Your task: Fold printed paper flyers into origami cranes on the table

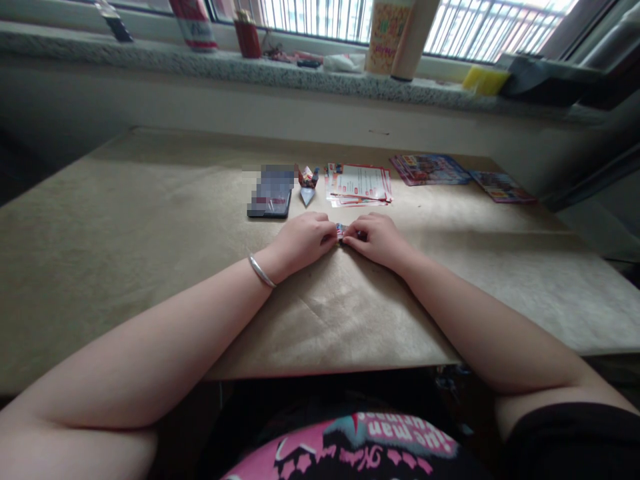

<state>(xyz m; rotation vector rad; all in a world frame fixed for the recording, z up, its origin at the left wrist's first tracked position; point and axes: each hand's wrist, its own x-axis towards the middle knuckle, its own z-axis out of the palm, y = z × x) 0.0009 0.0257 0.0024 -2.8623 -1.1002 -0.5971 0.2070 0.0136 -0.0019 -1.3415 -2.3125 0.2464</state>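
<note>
Between my two hands, low over the table, is a small piece of colourful printed paper [340, 233], mostly covered by the fingers. My left hand [310, 237], with a silver bangle at the wrist, pinches its left side. The fingers of my right hand [374, 239] are closed on its right side. Just beyond the left hand stands a folded paper figure [307, 185] with a pale pointed tip. Left of that figure lies a dark phone [273, 193], partly blurred out.
Printed sheets [361, 183] lie in a stack behind my hands. Colourful cards [429, 169] and another small pile [503, 187] are at the back right of the table [125, 253]. A stone windowsill [300, 75] holds a red can [195, 25], a patterned cup [386, 40] and a yellow item [485, 80].
</note>
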